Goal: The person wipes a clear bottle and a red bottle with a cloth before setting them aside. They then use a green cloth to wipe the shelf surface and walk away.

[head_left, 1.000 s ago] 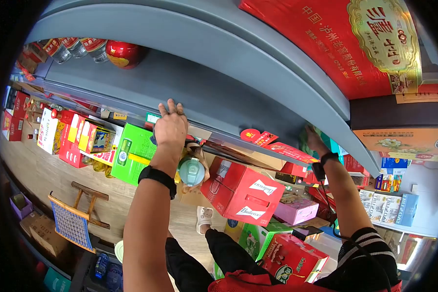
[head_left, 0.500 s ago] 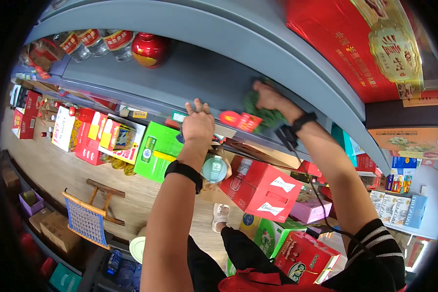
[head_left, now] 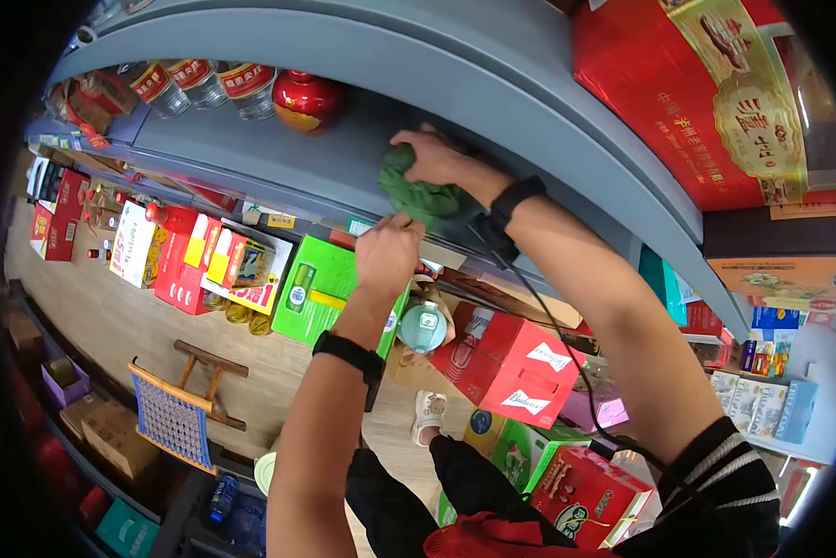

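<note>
A crumpled green cloth (head_left: 416, 191) lies on the grey shelf (head_left: 251, 153), bunched under my right hand (head_left: 441, 163). The fingers of that hand are closed around it. My left hand (head_left: 388, 253) is at the shelf's front edge, its curled fingertips right by the cloth's lower end. Whatever those fingers grip, if anything, is hidden. A shiny red round jar (head_left: 306, 100) stands on the shelf left of the cloth, beside several clear bottles (head_left: 248, 90) with red labels.
Below the shelf stand a green carton (head_left: 320, 288), a red Budweiser box (head_left: 506, 363) and a container with a pale teal lid (head_left: 423, 326). A woven chair (head_left: 172, 418) is at lower left. A large red gift box (head_left: 678, 112) sits on the upper shelf.
My right hand has swept the cloth leftward along the shelf. My left hand's spread fingers have curled in, near the cloth. Red tags at the shelf edge are no longer visible.
</note>
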`<state>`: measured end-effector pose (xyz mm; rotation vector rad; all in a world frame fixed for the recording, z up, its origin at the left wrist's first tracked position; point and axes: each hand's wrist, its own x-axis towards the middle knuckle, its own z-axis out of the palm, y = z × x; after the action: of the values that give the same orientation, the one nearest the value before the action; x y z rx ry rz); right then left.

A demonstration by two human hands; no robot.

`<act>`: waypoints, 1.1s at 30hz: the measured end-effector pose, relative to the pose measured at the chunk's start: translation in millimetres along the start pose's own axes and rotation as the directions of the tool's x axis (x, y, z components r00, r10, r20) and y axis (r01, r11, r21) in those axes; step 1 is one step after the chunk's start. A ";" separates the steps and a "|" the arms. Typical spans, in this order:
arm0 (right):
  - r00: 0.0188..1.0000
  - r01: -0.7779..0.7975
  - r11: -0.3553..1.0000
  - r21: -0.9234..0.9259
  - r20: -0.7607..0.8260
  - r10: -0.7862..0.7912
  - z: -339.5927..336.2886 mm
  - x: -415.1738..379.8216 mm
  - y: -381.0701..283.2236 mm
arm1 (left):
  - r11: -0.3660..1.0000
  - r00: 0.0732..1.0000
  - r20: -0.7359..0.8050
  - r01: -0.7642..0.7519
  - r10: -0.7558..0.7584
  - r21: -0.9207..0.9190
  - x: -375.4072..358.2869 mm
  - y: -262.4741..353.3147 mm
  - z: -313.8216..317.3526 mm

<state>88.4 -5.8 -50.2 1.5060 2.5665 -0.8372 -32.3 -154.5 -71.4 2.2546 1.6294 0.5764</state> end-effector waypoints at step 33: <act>0.891 -0.407 0.910 -0.084 0.184 0.416 -20.2 -309.9 195.1 | 0.790 0.890 0.072 0.434 -0.450 -0.433 -225.2 92.7 -96.6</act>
<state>415.8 -168.6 -21.1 1.7616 2.0039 -0.8169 -64.4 -396.6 23.3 1.4793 1.7504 0.7643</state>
